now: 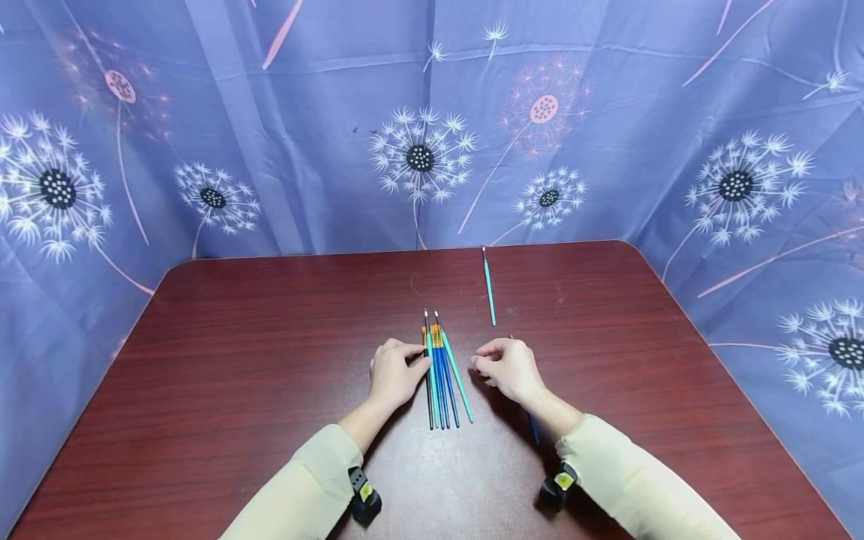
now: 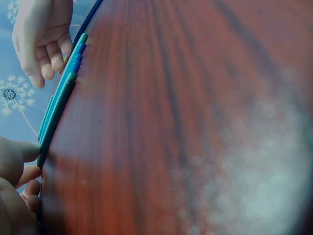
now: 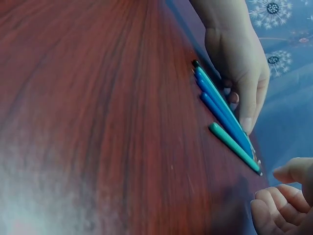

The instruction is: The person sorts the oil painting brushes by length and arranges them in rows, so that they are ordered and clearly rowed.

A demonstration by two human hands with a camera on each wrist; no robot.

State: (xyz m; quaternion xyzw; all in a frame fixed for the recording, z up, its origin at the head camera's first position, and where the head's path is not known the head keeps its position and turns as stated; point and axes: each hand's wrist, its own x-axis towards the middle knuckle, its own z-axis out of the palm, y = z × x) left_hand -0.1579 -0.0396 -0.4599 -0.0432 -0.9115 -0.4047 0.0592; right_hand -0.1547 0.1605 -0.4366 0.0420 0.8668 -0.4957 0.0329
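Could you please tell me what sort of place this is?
Probably a small recording corner: patterned blue cloth hangs behind and beside the dark red, wood-grained table, paintbrushes lie on it, and black devices sit at both wrists. The building itself cannot be told.

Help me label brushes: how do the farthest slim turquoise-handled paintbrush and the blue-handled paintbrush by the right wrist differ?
The slim turquoise-handled paintbrush shows whole; the right hand partly hides the blue-handled paintbrush. The turquoise one lies farther off than the blue. Both look thin.
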